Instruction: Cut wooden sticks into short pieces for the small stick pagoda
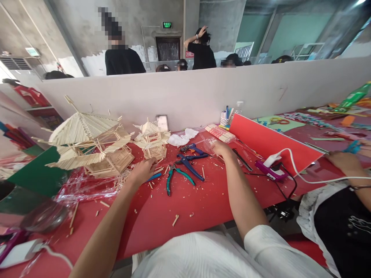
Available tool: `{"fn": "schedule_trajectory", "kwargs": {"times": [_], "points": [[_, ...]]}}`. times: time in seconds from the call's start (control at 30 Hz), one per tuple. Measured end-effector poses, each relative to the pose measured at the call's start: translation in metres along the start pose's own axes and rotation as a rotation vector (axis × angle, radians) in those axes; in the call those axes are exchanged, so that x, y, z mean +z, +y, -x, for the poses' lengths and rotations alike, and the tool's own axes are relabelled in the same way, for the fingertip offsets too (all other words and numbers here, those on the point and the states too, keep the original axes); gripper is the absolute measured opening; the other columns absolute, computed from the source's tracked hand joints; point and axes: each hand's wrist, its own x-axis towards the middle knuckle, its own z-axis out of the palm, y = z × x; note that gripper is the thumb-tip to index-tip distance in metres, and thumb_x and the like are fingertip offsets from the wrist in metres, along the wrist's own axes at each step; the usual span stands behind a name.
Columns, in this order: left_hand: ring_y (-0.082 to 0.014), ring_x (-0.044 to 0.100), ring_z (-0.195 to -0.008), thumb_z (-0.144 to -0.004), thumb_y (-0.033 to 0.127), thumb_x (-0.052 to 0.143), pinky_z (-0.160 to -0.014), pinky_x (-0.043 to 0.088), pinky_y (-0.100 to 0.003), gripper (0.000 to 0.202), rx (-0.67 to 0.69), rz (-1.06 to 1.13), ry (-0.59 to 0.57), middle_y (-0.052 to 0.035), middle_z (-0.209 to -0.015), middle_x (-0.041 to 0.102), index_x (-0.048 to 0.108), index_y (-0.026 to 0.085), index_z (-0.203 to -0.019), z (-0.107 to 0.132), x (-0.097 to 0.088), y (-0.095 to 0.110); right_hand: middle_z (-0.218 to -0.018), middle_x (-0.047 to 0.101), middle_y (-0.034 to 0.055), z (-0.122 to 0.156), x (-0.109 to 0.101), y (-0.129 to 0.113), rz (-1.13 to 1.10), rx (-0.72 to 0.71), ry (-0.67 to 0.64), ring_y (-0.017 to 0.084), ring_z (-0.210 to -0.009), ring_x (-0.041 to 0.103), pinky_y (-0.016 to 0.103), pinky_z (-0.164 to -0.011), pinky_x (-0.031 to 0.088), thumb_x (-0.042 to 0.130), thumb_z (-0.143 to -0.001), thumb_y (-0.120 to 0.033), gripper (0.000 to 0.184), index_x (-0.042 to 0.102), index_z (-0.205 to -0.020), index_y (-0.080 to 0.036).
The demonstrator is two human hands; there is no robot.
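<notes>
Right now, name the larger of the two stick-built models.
The broad-roofed model beside the green board; the narrower model by the white tissue is plainly smaller.

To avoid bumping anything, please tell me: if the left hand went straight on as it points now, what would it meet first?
The left hand would probably meet the small stick-built model first, near its base, though depth is unclear.

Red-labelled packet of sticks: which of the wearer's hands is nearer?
Right: the right hand is just in front of the red-labelled packet of sticks; whether they touch is unclear. The left hand is farther off, left of it, near the smaller stick pagoda.
</notes>
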Motion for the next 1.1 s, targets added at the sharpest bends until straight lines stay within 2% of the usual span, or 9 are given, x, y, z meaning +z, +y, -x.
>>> {"fn": "schedule_trajectory", "kwargs": {"times": [0.13,0.3,0.53,0.7,0.83,1.0,1.1], "points": [[-0.025,0.069,-0.085,-0.096,0.03,0.041,-0.066,0.039,-0.028,0.023,-0.001,0.012,-0.003,-0.0076,-0.095,0.074,0.061,0.024,-0.105,0.0,-0.001,0.0,-0.117,0.071,0.0168,-0.004,0.001,-0.002,0.023,0.065,-0.065,0.027,-0.11,0.066,0.031,-0.091,0.047,0.058,-0.09,-0.027,0.034,0.069,-0.122,-0.018],[-0.0243,0.068,-0.082,-0.095,0.029,0.042,-0.065,0.038,-0.027,0.022,-0.009,0.011,-0.006,-0.0066,-0.092,0.074,0.061,0.024,-0.105,0.002,-0.003,0.0,-0.129,0.065,0.0224,-0.005,-0.002,0.0,0.059,0.137,-0.094,0.03,-0.117,0.063,0.034,-0.093,0.047,0.056,-0.089,-0.02,0.041,0.064,-0.128,-0.012],[-0.0242,0.069,-0.084,-0.095,0.029,0.042,-0.065,0.038,-0.027,0.023,-0.019,-0.009,-0.028,-0.0069,-0.095,0.074,0.061,0.024,-0.106,0.003,-0.007,0.005,-0.13,0.064,0.0209,-0.004,-0.005,0.009,0.073,0.189,-0.037,0.028,-0.121,0.061,0.032,-0.094,0.047,0.057,-0.09,-0.025,0.045,0.06,-0.133,-0.014],[-0.0235,0.069,-0.084,-0.095,0.03,0.042,-0.063,0.036,-0.027,0.021,-0.014,-0.007,-0.016,-0.0071,-0.095,0.074,0.061,0.024,-0.103,0.003,-0.007,0.004,-0.134,0.06,0.0251,-0.007,-0.007,0.014,0.086,0.2,0.005,0.03,-0.123,0.061,0.032,-0.094,0.047,0.06,-0.088,-0.022,0.045,0.063,-0.131,-0.011],[-0.0238,0.069,-0.083,-0.095,0.029,0.042,-0.061,0.034,-0.028,0.021,0.005,-0.014,-0.013,-0.0067,-0.094,0.074,0.06,0.024,-0.103,0.003,-0.004,0.002,-0.133,0.061,0.0245,-0.011,-0.003,0.015,0.075,0.193,0.012,0.03,-0.123,0.06,0.033,-0.094,0.047,0.058,-0.09,-0.021,0.041,0.064,-0.129,-0.011],[-0.0243,0.068,-0.081,-0.093,0.028,0.043,-0.061,0.034,-0.028,0.021,0.0,-0.021,-0.031,-0.0065,-0.092,0.074,0.061,0.025,-0.104,0.002,-0.001,0.001,-0.134,0.061,0.0228,-0.013,0.005,0.015,0.062,0.209,0.038,0.03,-0.122,0.061,0.035,-0.094,0.047,0.059,-0.092,-0.031,0.045,0.06,-0.133,-0.013],[-0.0244,0.068,-0.081,-0.092,0.027,0.043,-0.062,0.035,-0.028,0.022,0.003,-0.008,-0.032,-0.0066,-0.093,0.074,0.061,0.025,-0.105,0.002,0.001,-0.001,-0.131,0.064,0.0206,-0.015,0.008,0.015,0.06,0.202,0.042,0.028,-0.119,0.063,0.033,-0.092,0.048,0.061,-0.091,-0.032,0.043,0.063,-0.13,-0.015]]}}
